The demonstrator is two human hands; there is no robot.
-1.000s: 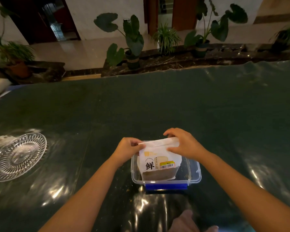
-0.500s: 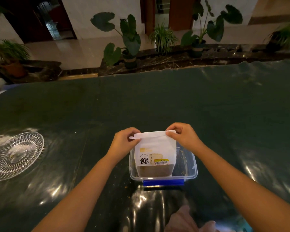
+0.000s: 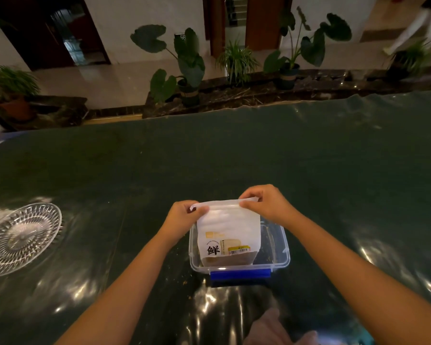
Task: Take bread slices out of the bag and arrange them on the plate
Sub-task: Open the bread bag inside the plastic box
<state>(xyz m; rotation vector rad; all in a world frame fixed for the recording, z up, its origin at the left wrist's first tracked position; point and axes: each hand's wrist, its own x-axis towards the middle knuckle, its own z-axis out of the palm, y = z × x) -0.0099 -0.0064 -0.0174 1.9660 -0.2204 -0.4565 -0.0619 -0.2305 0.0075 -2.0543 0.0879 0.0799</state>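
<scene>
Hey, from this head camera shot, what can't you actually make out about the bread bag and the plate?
Head view only:
- Bread slices: hidden by the white bag; count unknown.
- Bag mouth: left hand and right hand pinch its top edge; whether sealed or open is unclear.
- Label print: too small to read.
- Glass plate: cut off by the left edge.

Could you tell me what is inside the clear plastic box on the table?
The white bread bag stands upright in the clear box, both hands pinching its top edge. Crumbs dot the box floor. The bag's contents are mostly hidden.
</scene>
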